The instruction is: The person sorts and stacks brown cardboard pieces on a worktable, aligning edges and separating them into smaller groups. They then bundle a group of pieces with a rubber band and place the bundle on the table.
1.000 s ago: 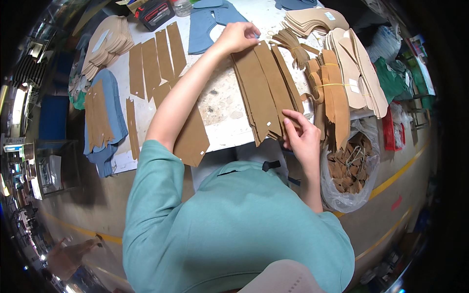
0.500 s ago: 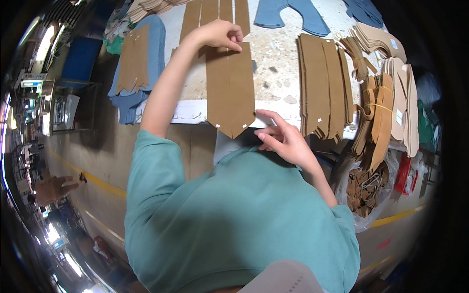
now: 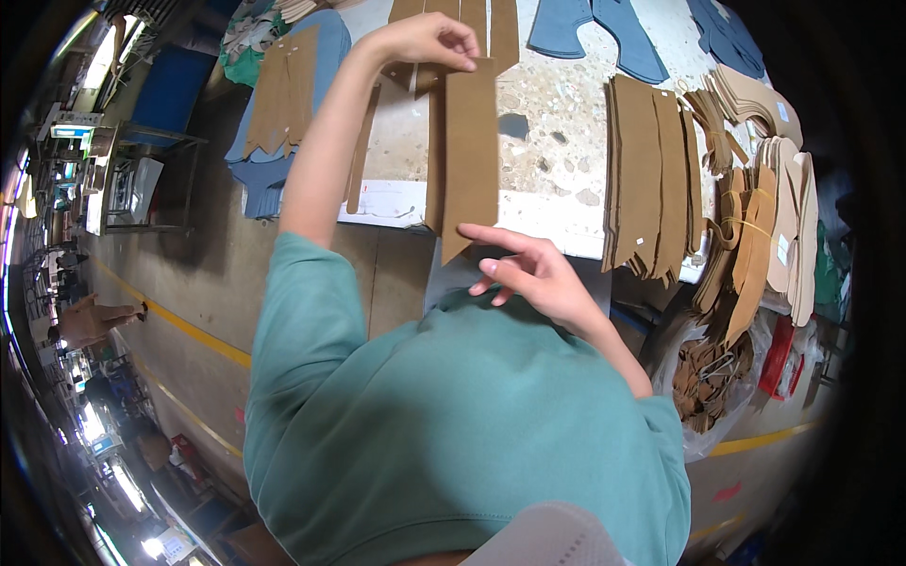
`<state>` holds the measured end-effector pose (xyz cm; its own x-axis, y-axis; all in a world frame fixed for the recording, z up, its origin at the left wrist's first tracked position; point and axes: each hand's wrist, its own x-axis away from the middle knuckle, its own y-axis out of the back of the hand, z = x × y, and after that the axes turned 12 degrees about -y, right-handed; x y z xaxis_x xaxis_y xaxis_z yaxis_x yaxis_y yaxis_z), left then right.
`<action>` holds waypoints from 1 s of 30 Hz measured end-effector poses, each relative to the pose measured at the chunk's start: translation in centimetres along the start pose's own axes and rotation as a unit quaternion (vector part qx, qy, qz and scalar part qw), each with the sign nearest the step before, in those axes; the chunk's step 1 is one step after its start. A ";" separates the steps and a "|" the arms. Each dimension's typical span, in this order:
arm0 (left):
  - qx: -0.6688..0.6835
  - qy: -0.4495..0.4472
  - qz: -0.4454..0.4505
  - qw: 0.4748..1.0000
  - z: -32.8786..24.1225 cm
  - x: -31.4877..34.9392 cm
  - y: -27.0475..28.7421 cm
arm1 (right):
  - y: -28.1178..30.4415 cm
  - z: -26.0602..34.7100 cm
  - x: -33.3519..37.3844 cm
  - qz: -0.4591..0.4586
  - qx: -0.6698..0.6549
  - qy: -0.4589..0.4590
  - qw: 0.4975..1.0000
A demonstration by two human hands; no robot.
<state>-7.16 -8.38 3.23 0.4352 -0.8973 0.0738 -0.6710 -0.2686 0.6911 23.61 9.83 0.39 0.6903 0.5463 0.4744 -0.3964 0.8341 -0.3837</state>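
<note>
Far left: a blue stack [image 3: 263, 179] at the table's left end, with brown strips [image 3: 283, 90] lying over it, notched ends toward the person. Right of that, a narrow brown strip [image 3: 363, 156] lay beside the left forearm, partly covered by it.

Left hand [image 3: 427, 42]: bent over at the wrist, fingers curled close together, tips at the upper edge of a long brown panel [image 3: 470, 141]. Could not tell whether thumb and finger were pinching that edge.

The panel was in front of the person, lengthwise on the pale, stained table [image 3: 557, 160], its slanted lower end reaching past the near edge. A darker brown layer showed along its left side. Beyond its top, more brown pieces [image 3: 503, 33] in a row.

Right hand [image 3: 543, 278]: index stretched out, its tip touching the panel near the lower end; thumb held apart from it, other fingers bent beneath.

Farther right: blue cut pieces [image 3: 628, 42] toward the back, then a brown stack [image 3: 632, 174] with small pale marks, well apart from the panel. Next, a brown bundle [image 3: 752, 241] bound with a yellow band, near beige pieces [image 3: 800, 236]. Below these, a clear bag [image 3: 671, 358] held brown scraps [image 3: 708, 382].
</note>
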 end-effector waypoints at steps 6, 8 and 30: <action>-0.024 0.093 0.024 0.995 2.2 1.8 -0.1 | -0.5 -0.6 -3.2 0.046 -0.014 -0.034 0.998; -0.025 0.104 0.028 0.994 2.6 1.8 -0.5 | -0.5 -1.0 -3.6 0.059 -0.013 -0.034 0.998; -0.064 0.066 0.045 0.995 0.6 0.9 -1.6 | 0.4 -3.0 -2.9 0.085 0.079 0.016 0.993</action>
<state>-6.07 -8.97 1.81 0.4580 -0.8593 0.2276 -0.6328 -0.1354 0.7624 23.22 8.33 -3.48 0.6237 0.6795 0.3864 -0.5971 0.7331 -0.3256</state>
